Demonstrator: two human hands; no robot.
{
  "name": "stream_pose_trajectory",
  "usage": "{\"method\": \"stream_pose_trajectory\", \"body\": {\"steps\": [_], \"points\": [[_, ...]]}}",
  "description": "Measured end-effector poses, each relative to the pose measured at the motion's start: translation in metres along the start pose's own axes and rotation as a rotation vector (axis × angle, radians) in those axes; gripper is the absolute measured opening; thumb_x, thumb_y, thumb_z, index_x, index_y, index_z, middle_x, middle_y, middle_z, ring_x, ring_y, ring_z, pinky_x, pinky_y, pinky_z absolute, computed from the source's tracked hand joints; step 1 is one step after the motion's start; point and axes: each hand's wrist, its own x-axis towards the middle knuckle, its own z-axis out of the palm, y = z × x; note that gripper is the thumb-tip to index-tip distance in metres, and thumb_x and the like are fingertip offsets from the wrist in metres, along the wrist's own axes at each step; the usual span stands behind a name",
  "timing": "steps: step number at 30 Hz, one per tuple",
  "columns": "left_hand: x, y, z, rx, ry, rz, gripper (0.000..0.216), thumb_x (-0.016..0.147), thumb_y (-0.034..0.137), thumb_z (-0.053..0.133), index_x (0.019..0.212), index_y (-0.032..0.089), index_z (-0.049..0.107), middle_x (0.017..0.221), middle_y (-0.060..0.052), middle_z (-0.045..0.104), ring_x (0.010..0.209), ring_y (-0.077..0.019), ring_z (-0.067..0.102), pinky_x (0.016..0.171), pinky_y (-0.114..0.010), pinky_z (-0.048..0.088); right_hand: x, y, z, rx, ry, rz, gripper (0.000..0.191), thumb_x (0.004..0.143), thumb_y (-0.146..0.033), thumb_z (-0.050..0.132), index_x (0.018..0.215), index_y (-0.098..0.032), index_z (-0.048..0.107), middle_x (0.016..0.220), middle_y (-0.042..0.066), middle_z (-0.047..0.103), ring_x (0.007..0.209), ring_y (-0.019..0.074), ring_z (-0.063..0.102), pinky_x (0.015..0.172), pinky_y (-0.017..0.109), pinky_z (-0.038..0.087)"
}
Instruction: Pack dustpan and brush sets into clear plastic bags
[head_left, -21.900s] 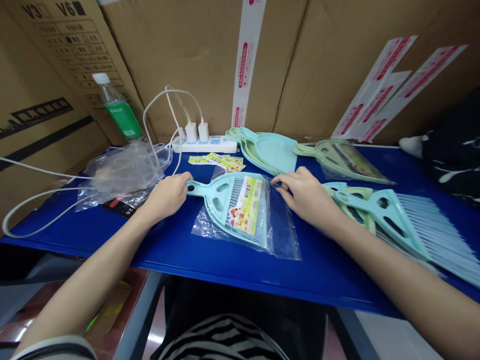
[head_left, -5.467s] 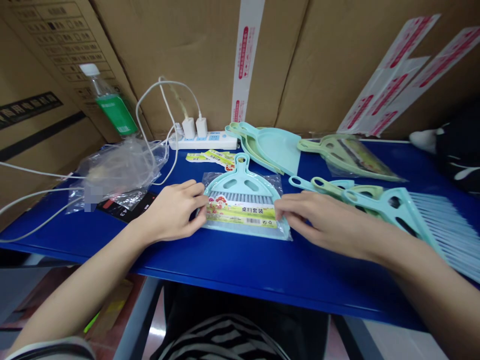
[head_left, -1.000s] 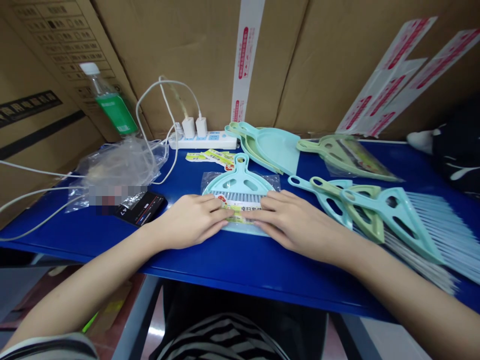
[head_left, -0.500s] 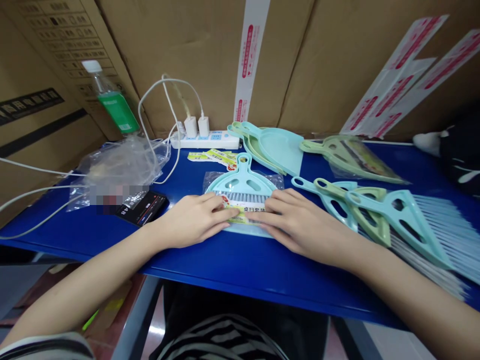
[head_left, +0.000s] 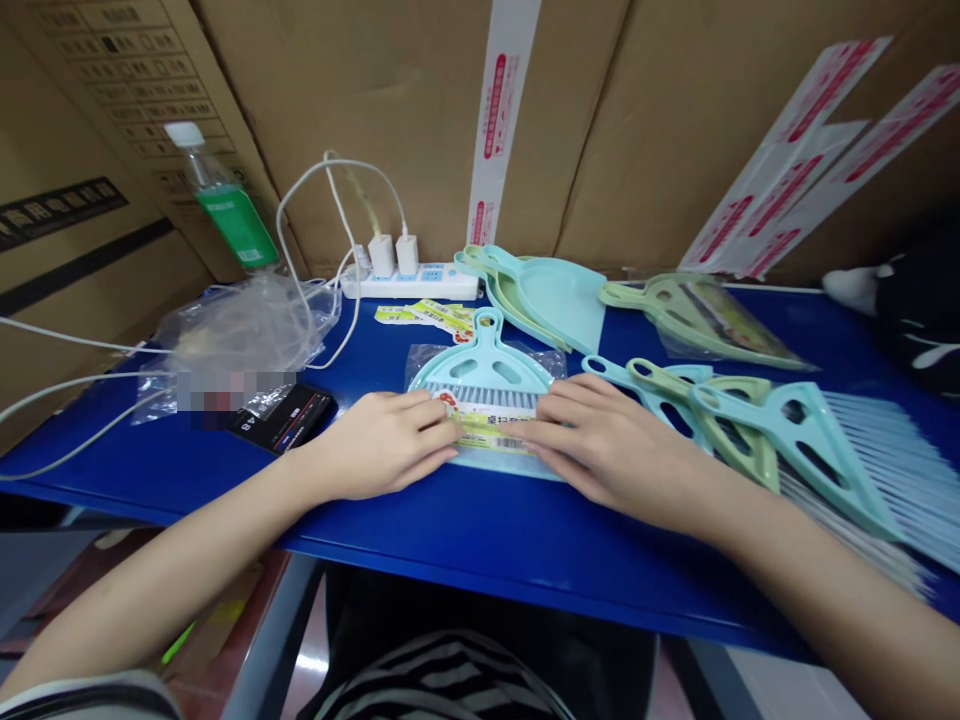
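A light-blue dustpan and brush set [head_left: 487,358] lies flat in a clear bag in front of me, its handle pointing away. Across the lower part of the brush's grey bristles sits a printed label card [head_left: 491,421]. My left hand [head_left: 397,440] is closed at the left edge of the set, fingers bent together over the bag and card end. At the opposite edge, my right hand [head_left: 596,440] has its fingers curled over the right end of the card. Thumbs and the undersides of the fingers are mostly hidden.
Loose brushes [head_left: 802,430] in blue and green lie on the right. Behind are stacked dustpans [head_left: 562,290], a bagged green set [head_left: 712,315] and spare label cards [head_left: 435,315]. A power strip [head_left: 442,283], plastic bags [head_left: 232,335], a phone [head_left: 289,415] and a bottle [head_left: 236,220] stand left.
My left forefinger has drawn back from the middle of the card towards its left end. My right fingers have shifted slightly right, so more of the card shows. The set stays in place.
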Motion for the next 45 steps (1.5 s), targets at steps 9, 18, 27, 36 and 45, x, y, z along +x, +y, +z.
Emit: {"method": "stream_pose_trajectory", "body": {"steps": [9, 18, 27, 36, 45], "points": [[0.0012, -0.0007, -0.0017, 0.039, 0.05, 0.02, 0.041, 0.103, 0.027, 0.027, 0.093, 0.016, 0.066, 0.08, -0.003, 0.066, 0.075, -0.0156, 0.061, 0.066, -0.028, 0.047, -0.0022, 0.0078, -0.0056, -0.11, 0.06, 0.021, 0.037, 0.088, -0.002, 0.04, 0.102, -0.016, 0.071, 0.07, 0.004, 0.06, 0.067, 0.0181, 0.052, 0.067, 0.029, 0.036], [0.0005, -0.0015, -0.0017, 0.03, 0.048, 0.005, 0.039, 0.102, 0.027, 0.029, 0.095, 0.017, 0.065, 0.082, -0.003, 0.068, 0.076, -0.0149, 0.063, 0.067, -0.027, 0.048, -0.0026, 0.0104, -0.0051, -0.123, 0.06, 0.015, 0.04, 0.088, -0.002, 0.037, 0.105, -0.015, 0.071, 0.07, 0.004, 0.062, 0.067, 0.0181, 0.053, 0.066, 0.029, 0.037], [0.0007, -0.0021, -0.002, 0.077, 0.075, -0.016, 0.039, 0.102, 0.026, 0.029, 0.094, 0.016, 0.065, 0.082, -0.003, 0.069, 0.073, -0.0142, 0.063, 0.065, -0.025, 0.048, -0.003, 0.0084, -0.0088, -0.072, 0.03, 0.057, 0.035, 0.095, -0.012, 0.037, 0.106, -0.015, 0.071, 0.072, 0.006, 0.061, 0.069, 0.0187, 0.052, 0.066, 0.031, 0.037], [0.0, -0.0026, -0.0029, 0.157, 0.128, -0.081, 0.032, 0.099, 0.017, 0.033, 0.097, 0.015, 0.064, 0.073, -0.001, 0.066, 0.065, -0.0138, 0.06, 0.057, -0.025, 0.045, -0.0019, 0.0011, -0.0028, -0.008, 0.007, -0.007, 0.037, 0.093, -0.009, 0.039, 0.106, -0.018, 0.071, 0.073, 0.005, 0.059, 0.071, 0.0191, 0.048, 0.067, 0.03, 0.036], [-0.0007, -0.0031, -0.0036, 0.154, 0.164, -0.196, 0.033, 0.096, 0.014, 0.032, 0.094, 0.015, 0.065, 0.073, -0.002, 0.066, 0.066, -0.0154, 0.062, 0.056, -0.026, 0.046, -0.0008, 0.0008, 0.0003, -0.019, -0.023, -0.013, 0.036, 0.094, -0.01, 0.039, 0.109, -0.019, 0.071, 0.074, 0.005, 0.059, 0.072, 0.0191, 0.049, 0.067, 0.03, 0.036]]}}
